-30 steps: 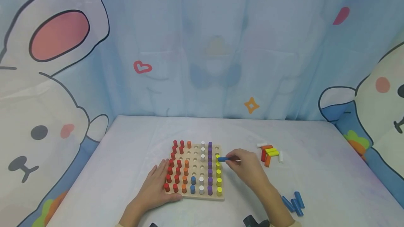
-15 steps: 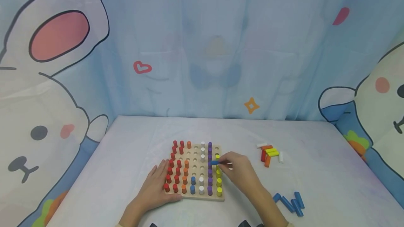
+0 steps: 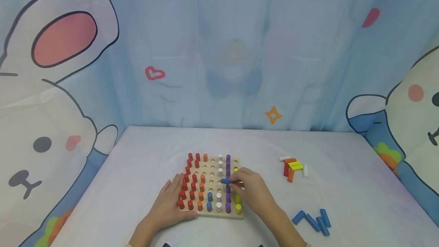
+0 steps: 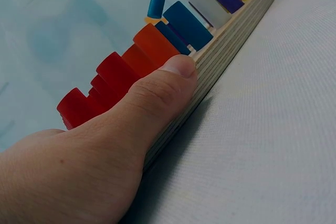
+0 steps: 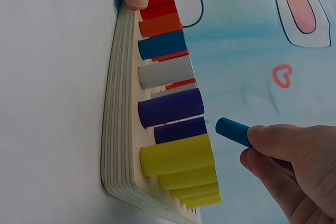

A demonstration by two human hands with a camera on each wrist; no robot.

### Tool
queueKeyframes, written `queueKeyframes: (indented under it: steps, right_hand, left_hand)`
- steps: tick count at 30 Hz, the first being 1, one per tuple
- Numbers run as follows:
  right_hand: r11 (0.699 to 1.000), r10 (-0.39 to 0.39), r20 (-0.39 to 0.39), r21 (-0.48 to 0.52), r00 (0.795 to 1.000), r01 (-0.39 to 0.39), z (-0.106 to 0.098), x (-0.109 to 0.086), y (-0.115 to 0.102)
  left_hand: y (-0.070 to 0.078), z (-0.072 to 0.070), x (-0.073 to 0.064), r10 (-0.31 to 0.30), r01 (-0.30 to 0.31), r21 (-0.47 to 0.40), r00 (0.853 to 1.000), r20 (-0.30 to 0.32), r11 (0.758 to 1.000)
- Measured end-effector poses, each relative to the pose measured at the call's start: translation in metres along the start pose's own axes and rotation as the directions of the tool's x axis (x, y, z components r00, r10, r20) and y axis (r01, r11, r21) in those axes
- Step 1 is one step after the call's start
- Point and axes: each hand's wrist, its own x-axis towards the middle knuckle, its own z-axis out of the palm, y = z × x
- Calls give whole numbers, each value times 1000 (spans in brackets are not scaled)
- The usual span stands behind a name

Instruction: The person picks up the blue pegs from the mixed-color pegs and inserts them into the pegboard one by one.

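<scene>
A wooden pegboard (image 3: 231, 215) with columns of coloured pegs lies on the table. My left hand (image 3: 168, 203) rests along its left side, thumb on the near edge, as the left wrist view also shows with the thumb (image 4: 163, 85) against the wood. Above the board, my right hand (image 3: 252, 190) pinches a blue peg (image 3: 225, 181) between thumb and fingertips. That peg is held nearly level over the purple column, its free end pointing left. In the right wrist view the held blue peg (image 5: 232, 131) is apart from the standing pegs. Two blue pegs (image 3: 210, 196) stand in the near holes of their column.
Several loose blue pegs (image 3: 312, 222) lie on the table at the near right. Farther back is a small pile of white, red, orange and yellow pegs (image 3: 294, 166). A printed blue curtain (image 3: 219, 87) hangs behind the table.
My right hand has moved left and slightly nearer with the blue peg, from the board's right edge to over the purple column. The left hand has stayed in place.
</scene>
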Motion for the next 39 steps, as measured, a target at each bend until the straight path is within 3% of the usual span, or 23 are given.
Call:
queueKeyframes:
  steps: [15, 28, 39]
  right_hand:
    - [997, -54, 53, 54, 997, 51, 9, -1, -8]
    - [991, -120, 67, -52, 991, 123, 22, 5, -12]
    - [983, -163, 116, -66, 980, 172, 31, 8, -14]
  left_hand:
    - [1, -1, 1, 4, -4, 2, 1000, 4, 1000]
    - [-1, 0, 1, -1, 1, 4, 1000, 3, 1000]
    - [-1, 0, 1, 11, -11, 13, 1000, 5, 1000]
